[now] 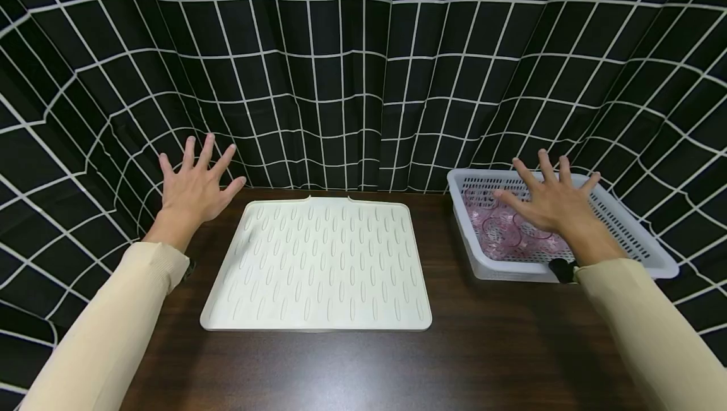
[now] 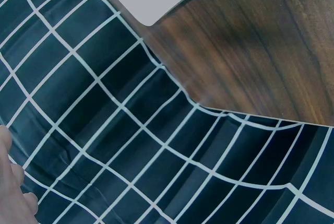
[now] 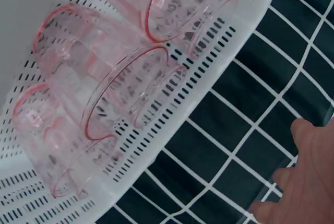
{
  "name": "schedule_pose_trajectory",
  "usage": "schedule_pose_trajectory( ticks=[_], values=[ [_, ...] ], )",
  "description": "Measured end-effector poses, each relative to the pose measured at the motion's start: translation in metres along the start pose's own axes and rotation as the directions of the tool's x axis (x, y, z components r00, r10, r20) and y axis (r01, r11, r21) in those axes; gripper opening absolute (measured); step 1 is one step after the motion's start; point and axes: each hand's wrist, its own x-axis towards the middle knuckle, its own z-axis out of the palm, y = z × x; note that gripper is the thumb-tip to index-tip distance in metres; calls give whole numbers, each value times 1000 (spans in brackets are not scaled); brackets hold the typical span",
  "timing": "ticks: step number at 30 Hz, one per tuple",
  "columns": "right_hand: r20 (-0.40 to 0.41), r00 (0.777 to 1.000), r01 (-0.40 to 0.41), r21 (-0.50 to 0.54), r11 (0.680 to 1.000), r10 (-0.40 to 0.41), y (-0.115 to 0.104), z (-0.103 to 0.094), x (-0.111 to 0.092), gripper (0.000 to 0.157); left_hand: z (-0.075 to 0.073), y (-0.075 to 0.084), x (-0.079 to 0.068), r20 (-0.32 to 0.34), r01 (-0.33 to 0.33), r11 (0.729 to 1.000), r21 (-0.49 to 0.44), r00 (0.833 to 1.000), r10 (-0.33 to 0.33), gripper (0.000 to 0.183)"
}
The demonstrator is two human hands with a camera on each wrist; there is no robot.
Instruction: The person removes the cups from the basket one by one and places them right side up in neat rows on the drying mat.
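My left hand (image 1: 194,187) hovers with spread fingers near the far left corner of a white ribbed mat (image 1: 318,266), holding nothing. Its fingertips also show at the edge of the left wrist view. Over a white slotted plastic basket (image 1: 474,244) my right hand (image 1: 553,202) is held with fingers spread, gripping nothing. Several clear pink-tinted cups (image 3: 104,72) lie on their sides in the basket. In the head view the right hand and forearm hide part of the basket and perhaps some cups.
A dark wooden table (image 1: 363,367) carries the mat at the middle left and the basket at the right. Black cloth with a white grid (image 1: 352,83) hangs behind the table and along both sides. A dark band (image 1: 562,270) circles the right wrist.
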Motion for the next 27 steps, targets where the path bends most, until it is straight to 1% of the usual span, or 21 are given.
schedule_pose_trajectory(
  ticks=[4, 7, 11, 14, 16, 19, 23, 27],
  values=[
    [33, 999, -10, 32, 999, 9, 10, -1, -4, 94, 2, 0, -3, 3, -17, 1000, -25, 1000, 17, 72],
    [56, 998, -30, 63, 998, 27, 19, -1, -7, 94, 5, -1, -6, 8, -44, 999, -28, 999, 44, 72],
    [53, 997, -51, 84, 995, 47, 36, 0, -13, 93, 11, -1, -12, 5, -89, 996, -7, 996, 89, 73],
    [52, 998, -53, 98, 994, 48, 52, 1, -20, 91, 16, -3, -18, 17, -123, 992, 11, 992, 123, 72],
    [57, 997, -53, 108, 993, 47, 63, 4, -25, 91, 21, -5, -22, 45, -144, 990, 11, 989, 143, 72],
    [76, 996, -65, 126, 990, 56, 80, 8, -35, 90, 27, -6, -28, 106, -171, 985, -20, 979, 172, 72],
    [109, 991, -86, 128, 988, 73, 101, 15, -47, 90, 37, -7, -35, 185, -206, 976, -68, 959, 216, 73],
    [137, 986, -113, 125, 986, 95, 118, 24, -56, 90, 46, -7, -42, 236, -231, 970, -74, 941, 242, 75]
  ],
)
